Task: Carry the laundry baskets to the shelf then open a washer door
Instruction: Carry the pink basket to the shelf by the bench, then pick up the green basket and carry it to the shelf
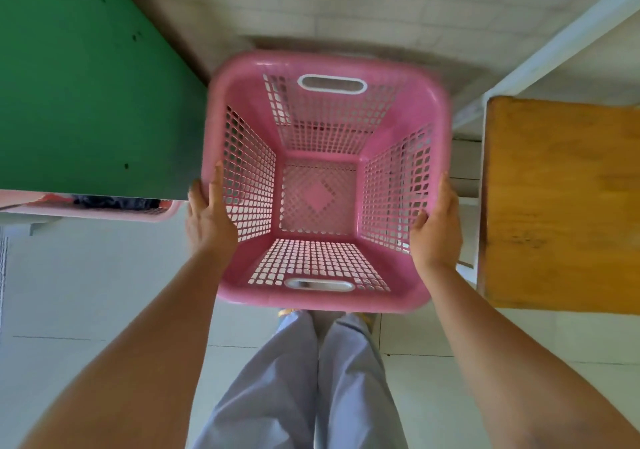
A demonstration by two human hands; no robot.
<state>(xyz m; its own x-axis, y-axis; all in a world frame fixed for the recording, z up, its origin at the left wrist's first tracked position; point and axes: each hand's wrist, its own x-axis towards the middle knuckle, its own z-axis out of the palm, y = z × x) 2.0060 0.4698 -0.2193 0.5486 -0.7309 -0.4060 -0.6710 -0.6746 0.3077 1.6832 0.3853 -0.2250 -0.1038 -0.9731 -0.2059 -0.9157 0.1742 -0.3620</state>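
An empty pink plastic laundry basket (318, 202) with perforated walls and two white-rimmed handle slots hangs in front of me above the tiled floor. My left hand (207, 220) grips its left rim, thumb inside the wall. On the opposite rim, my right hand (438, 227) holds it the same way. A second pink basket (104, 211) holding dark and red clothes shows partly at the left, tucked under a green surface. No washer is in view.
A green tabletop or shelf board (86, 78) fills the upper left. At the right stands a wooden surface (561, 202) with a white frame (481, 185). Pale floor tiles lie below; my legs in light trousers (311, 379) are under the basket.
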